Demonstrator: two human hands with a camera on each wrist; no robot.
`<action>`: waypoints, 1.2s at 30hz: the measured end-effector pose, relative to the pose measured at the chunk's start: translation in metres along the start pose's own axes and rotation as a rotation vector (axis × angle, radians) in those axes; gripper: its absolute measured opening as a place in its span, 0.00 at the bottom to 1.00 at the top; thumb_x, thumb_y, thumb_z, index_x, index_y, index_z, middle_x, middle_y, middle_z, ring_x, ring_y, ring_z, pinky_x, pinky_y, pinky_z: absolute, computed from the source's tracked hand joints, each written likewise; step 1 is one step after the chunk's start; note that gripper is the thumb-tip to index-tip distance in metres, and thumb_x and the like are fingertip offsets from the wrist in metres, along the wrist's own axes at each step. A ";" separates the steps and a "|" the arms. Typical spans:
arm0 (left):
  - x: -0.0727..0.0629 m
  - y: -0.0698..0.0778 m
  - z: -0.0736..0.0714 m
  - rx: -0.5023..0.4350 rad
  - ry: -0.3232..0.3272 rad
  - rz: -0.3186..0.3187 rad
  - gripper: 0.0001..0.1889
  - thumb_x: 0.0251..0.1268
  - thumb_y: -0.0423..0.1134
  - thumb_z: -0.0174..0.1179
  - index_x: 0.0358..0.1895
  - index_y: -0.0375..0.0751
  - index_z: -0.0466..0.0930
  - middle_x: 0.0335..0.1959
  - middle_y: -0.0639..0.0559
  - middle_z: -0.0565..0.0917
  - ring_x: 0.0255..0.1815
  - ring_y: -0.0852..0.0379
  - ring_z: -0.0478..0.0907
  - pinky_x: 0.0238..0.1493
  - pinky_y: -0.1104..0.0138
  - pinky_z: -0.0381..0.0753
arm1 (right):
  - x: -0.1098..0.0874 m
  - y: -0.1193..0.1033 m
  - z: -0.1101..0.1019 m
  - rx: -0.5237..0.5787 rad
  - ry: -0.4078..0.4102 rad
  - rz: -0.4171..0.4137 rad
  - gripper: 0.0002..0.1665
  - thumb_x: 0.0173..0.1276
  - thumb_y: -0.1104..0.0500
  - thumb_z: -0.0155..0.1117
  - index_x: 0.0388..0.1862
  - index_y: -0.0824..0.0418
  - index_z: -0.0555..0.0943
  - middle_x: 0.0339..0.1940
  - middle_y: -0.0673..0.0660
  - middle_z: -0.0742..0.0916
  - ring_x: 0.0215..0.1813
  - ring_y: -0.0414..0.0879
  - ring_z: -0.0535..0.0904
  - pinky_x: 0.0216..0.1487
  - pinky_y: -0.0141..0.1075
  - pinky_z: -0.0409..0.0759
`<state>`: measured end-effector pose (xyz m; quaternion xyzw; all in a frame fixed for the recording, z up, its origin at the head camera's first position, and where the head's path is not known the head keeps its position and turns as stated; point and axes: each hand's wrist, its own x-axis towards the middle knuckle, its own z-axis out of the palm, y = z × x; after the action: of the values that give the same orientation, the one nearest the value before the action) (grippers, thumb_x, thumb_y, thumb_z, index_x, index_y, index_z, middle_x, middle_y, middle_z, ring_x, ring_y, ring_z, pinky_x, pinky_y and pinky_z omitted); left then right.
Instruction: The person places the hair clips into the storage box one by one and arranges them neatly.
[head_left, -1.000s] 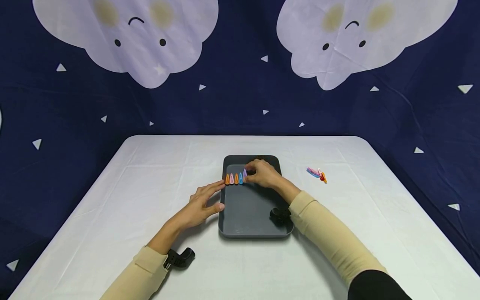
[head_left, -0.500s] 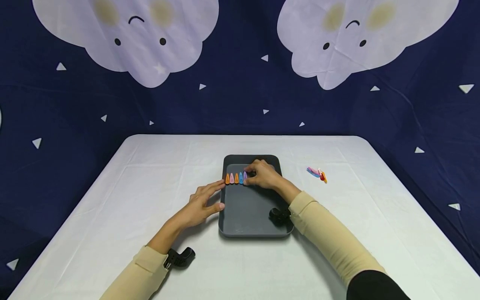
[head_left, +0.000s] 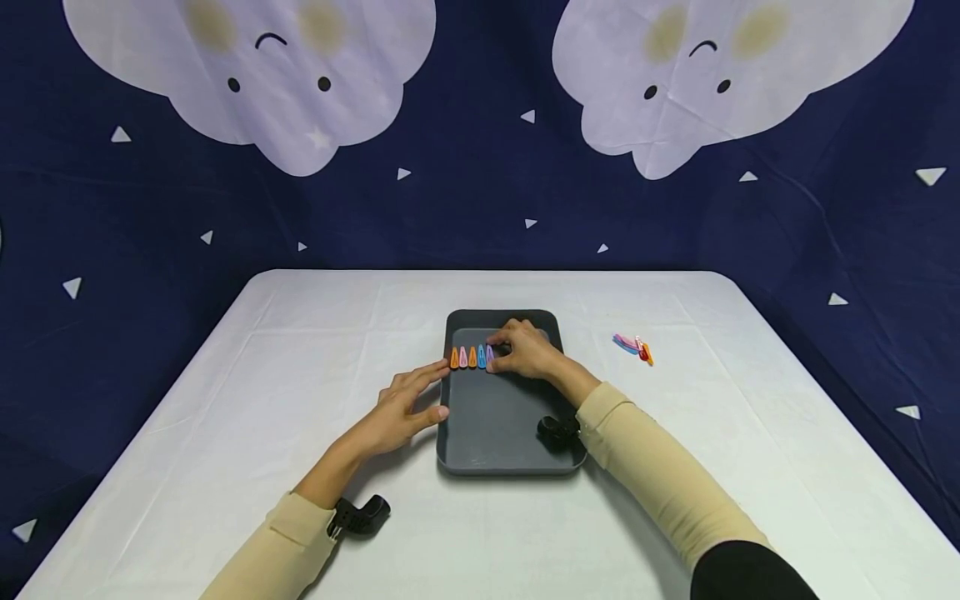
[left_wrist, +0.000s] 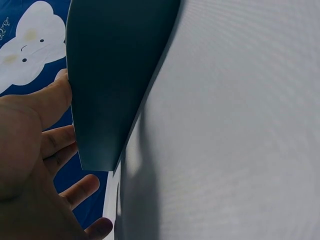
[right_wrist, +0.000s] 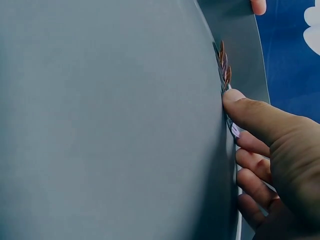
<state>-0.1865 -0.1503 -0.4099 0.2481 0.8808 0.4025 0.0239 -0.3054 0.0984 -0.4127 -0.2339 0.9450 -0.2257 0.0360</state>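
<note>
Inside a dark grey tray (head_left: 510, 425), several snap hair clips stand side by side in a row: an orange clip (head_left: 454, 358), a pink clip (head_left: 462, 357), another orange clip (head_left: 472, 357) and a blue clip (head_left: 482, 357). At the row's right end, my right hand (head_left: 525, 350) holds a purple hair clip (right_wrist: 235, 130) between thumb and forefinger, partly covering it. My left hand (head_left: 405, 412) lies along the tray's left side, fingers extended, thumb and fingertips at the rim. The left wrist view shows that hand's spread fingers (left_wrist: 82, 191) beside the tray wall (left_wrist: 115, 75).
A small pile of loose hair clips (head_left: 634, 347) in mixed colours lies on the white tablecloth (head_left: 675, 433), right of the tray. Behind the table hangs a dark blue cloth (head_left: 480, 217) with clouds. Each wrist wears a black camera (head_left: 362, 517).
The purple clip has come slightly toward me, into line beside the blue one, with my right hand's fingers still at it. My left hand and the loose pile have stayed put.
</note>
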 end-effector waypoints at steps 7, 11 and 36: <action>-0.001 0.001 0.000 0.003 -0.004 0.002 0.32 0.65 0.48 0.58 0.70 0.43 0.62 0.75 0.55 0.58 0.69 0.46 0.56 0.58 0.48 0.53 | -0.001 0.000 0.000 0.005 -0.003 0.004 0.31 0.53 0.46 0.73 0.56 0.54 0.81 0.53 0.55 0.79 0.55 0.50 0.69 0.59 0.50 0.63; -0.001 0.001 -0.001 -0.008 -0.008 -0.002 0.32 0.65 0.48 0.58 0.70 0.43 0.62 0.75 0.55 0.58 0.70 0.46 0.56 0.59 0.46 0.52 | 0.000 0.000 0.000 -0.004 -0.007 0.007 0.31 0.53 0.45 0.73 0.56 0.53 0.81 0.53 0.55 0.79 0.55 0.51 0.69 0.59 0.49 0.63; 0.000 0.001 0.000 0.008 -0.005 0.003 0.32 0.65 0.48 0.57 0.70 0.43 0.61 0.75 0.54 0.58 0.70 0.45 0.55 0.58 0.45 0.53 | -0.001 -0.002 -0.002 -0.011 -0.017 0.008 0.34 0.52 0.44 0.73 0.58 0.54 0.79 0.54 0.56 0.80 0.56 0.51 0.70 0.60 0.50 0.64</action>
<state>-0.1865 -0.1498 -0.4094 0.2506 0.8821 0.3982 0.0247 -0.3043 0.0981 -0.4097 -0.2324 0.9468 -0.2183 0.0435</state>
